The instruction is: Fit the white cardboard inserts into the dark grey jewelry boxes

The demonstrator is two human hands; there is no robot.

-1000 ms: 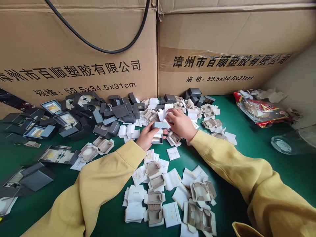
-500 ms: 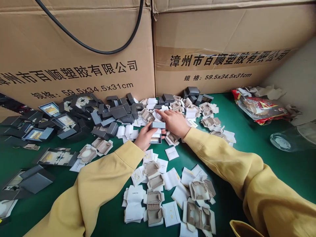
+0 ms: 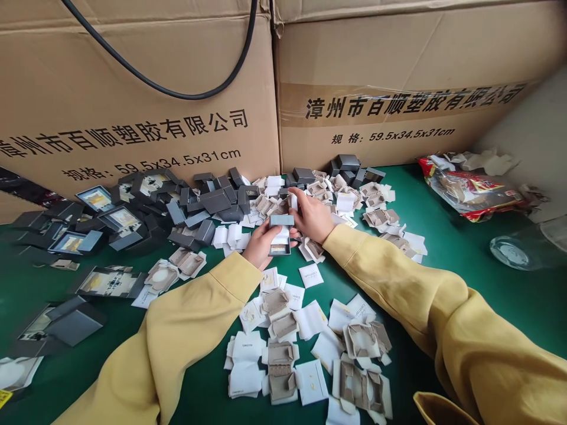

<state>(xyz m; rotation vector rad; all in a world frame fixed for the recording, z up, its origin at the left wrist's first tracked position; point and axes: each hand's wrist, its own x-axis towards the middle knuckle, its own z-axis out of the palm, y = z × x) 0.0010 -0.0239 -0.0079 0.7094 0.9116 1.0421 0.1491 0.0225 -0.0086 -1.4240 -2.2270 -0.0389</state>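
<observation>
My left hand point(image 3: 260, 244) is wrapped round a small dark grey box point(image 3: 280, 248), whose lid stands up and whose inside shows a white piece. Just to the right and above it, my right hand point(image 3: 313, 217) pinches a small white piece point(image 3: 293, 202) between thumb and fingers. Beyond my hands lie folded white and grey-brown card inserts point(image 3: 268, 205). Closer to me, white printed cards point(image 3: 311, 275) and more folded inserts point(image 3: 282, 352) cover part of the green table point(image 3: 199, 354).
Dark grey boxes point(image 3: 215, 200), some open, are heaped at the left and back. Two large cartons point(image 3: 146, 88) stand behind, with a black cable point(image 3: 133, 71) hanging in front. At right are a red plastic bag point(image 3: 473, 189) and a clear glass point(image 3: 514, 252) on its side.
My right hand has drawn back slightly from the inserts, and a white piece now shows in its fingers. My left hand still holds the open box. The view has shifted a little.
</observation>
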